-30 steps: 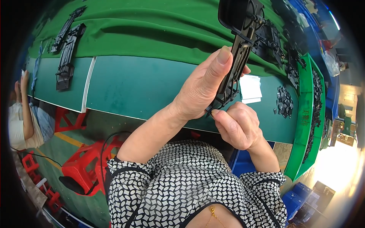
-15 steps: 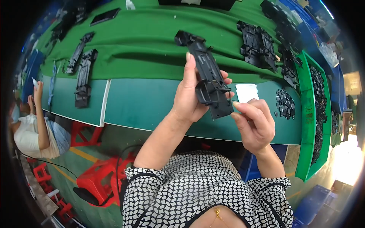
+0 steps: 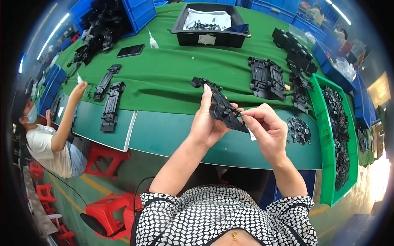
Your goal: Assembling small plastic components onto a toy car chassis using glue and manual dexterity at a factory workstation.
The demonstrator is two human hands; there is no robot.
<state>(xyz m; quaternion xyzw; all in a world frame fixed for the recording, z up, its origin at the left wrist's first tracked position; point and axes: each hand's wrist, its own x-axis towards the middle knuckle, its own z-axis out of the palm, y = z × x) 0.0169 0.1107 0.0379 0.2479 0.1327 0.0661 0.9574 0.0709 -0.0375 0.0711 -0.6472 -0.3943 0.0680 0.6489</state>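
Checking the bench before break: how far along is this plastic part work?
Done, it seems: several black frames lie on the green mat. In hand: the left hand holds one long black frame while the right hand pinches its near end. Left: the small parts pile and a full green bin.

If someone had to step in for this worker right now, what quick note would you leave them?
Left hand: holds the long black plastic part up over the table edge.
Right hand: fingers pinch the part's near end; whether they hold a small piece I cannot tell.
Nearby: small black pieces lie to the right on the green table, beside the green bin of more. Flat black frames lie behind.
Done: part picked up. Left: the work at its near end.
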